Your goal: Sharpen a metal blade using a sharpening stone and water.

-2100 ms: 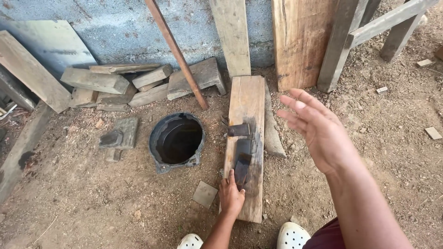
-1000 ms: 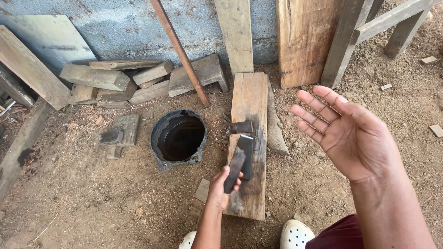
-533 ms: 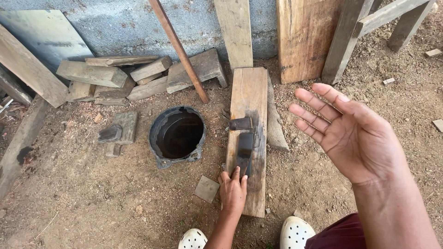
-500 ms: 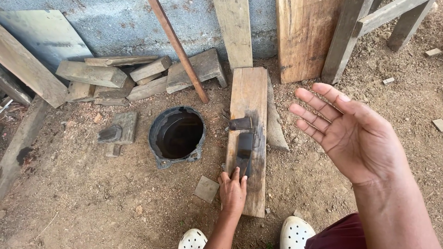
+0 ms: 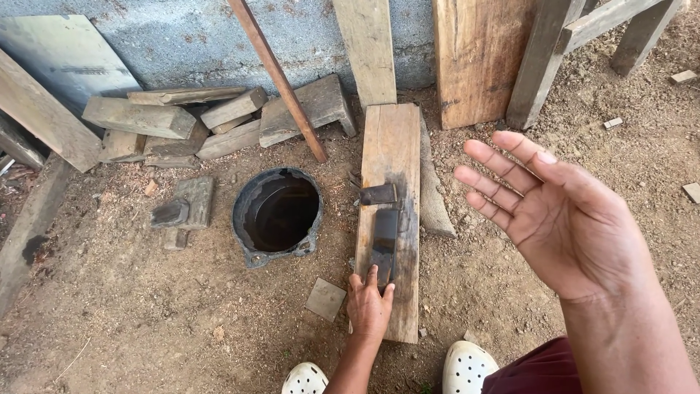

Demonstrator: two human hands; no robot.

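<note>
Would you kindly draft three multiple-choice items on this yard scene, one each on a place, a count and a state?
1. Where does the dark flat block lie?
A. inside the pot
B. on the flat plank
C. against the wall

2. How many white shoes show at the bottom edge?
A. one
B. two
C. four

3. How is the right hand held?
A. open, empty, in the air
B. clenched round a stick
C. flat on the ground

Answers: 1 B, it rests on the plank at the left hand fingertips. 2 B, a pair of shoes. 3 A, fingers spread, palm bare.
</note>
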